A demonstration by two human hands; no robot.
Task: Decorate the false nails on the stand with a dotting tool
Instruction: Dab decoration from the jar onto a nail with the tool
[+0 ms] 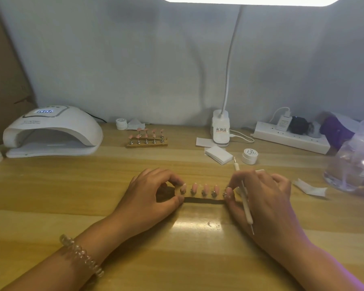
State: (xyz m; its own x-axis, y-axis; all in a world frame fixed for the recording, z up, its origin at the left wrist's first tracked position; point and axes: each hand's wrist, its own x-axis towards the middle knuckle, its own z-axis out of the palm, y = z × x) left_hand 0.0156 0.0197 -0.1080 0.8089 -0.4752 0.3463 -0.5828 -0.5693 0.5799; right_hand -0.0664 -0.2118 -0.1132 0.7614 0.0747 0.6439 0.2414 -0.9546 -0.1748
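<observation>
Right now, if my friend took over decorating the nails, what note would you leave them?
Left hand pinches the left end of the stand.
Right hand pinches the right end, with the dotting tool tucked between its fingers and both tips away from the nails.
Five pink false nails sit in a row on the stand. A white gel pot stands behind the right hand.
Done: stand in front, tool in hand. Any dots are too small to see.
Left: probably load the tool, then dot each nail.
</observation>
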